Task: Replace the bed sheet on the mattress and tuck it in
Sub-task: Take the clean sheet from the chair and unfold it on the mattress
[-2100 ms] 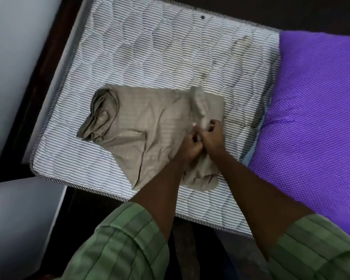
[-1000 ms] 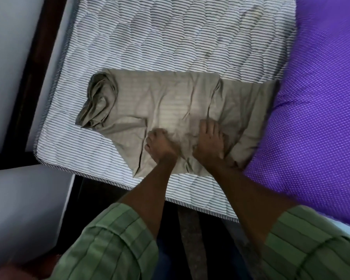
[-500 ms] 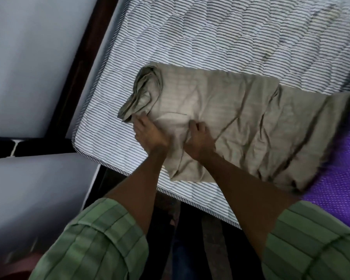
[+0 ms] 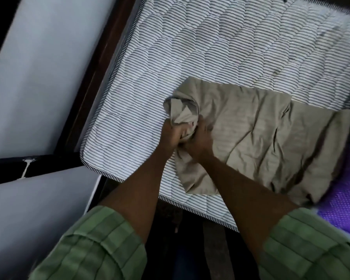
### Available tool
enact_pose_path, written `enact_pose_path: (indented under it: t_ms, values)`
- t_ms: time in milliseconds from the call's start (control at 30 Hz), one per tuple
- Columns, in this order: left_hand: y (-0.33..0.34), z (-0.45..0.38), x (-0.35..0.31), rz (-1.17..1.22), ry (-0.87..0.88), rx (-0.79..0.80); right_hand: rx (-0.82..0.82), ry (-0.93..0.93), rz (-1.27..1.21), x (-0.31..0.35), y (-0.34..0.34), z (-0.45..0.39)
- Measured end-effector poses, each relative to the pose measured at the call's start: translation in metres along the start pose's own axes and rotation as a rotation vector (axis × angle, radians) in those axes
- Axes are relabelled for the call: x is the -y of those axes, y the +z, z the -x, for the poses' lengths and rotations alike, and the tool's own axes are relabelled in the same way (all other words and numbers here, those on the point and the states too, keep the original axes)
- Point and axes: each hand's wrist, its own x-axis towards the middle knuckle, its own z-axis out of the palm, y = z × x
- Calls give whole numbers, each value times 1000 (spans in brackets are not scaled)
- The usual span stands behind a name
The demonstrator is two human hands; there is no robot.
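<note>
Green striped sleeves (image 4: 101,245) (rolled up)

Bed sheet (image 4: 257,138): beige, faint stripes, creased, partly unfolded, lying flat across near part of mattress, right end reaching purple area at bed's right edge. Left end bunched into raised wad, gripped by left hand (image 4: 171,136) and right hand (image 4: 200,140) set close together. Mattress (image 4: 190,47): quilted, white with thin dark stripes, bare over far and left parts, rounded near-left corner showing.

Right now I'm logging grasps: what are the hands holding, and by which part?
Both the left hand and the right hand grip the beige striped folded bed sheet by its bunched left end.
</note>
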Motion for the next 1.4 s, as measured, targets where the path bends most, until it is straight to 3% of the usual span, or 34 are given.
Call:
enact_pose_path:
  t_ms: [100, 200, 333, 467, 600, 700, 800, 900, 1000, 1100, 1167, 1233, 1300, 1400]
  values:
    - [3, 14, -18, 327, -111, 142, -23, 47, -343, 14, -21, 1]
    - [-6, 24, -43, 376, -263, 206, 33, 28, -503, 22, -51, 7]
    - [0, 55, -80, 358, -309, 271, 203, 140, -501, 28, -102, 29]
    - [22, 99, -109, 123, -309, 235, 190, 145, -363, 38, -146, 56]
    - [43, 155, -136, 65, -238, 196, 40, 185, -529, 60, -197, 91]
    - [61, 207, -161, 77, -154, 276, -59, 345, -698, 55, -232, 104]
    - [74, 248, -181, 100, -30, 317, -124, 344, -727, 70, -264, 124]
    - [83, 279, -205, 137, 71, 320, -150, 252, -679, 97, -295, 151]
    - [95, 297, -231, 103, 160, 290, -22, 148, -697, 107, -317, 164]
    - [106, 304, -256, 27, 218, 289, 82, -137, -547, 114, -332, 169]
    - [111, 309, -269, -25, 230, 319, 24, -192, -398, 123, -343, 183]
    - [115, 313, -283, -50, 243, 358, -182, -118, -382, 129, -356, 182]
    - [114, 321, -294, -61, 245, 372, -252, -49, -507, 136, -371, 180]
    - [111, 325, -306, -206, 271, 331, -124, 64, -835, 154, -393, 179]
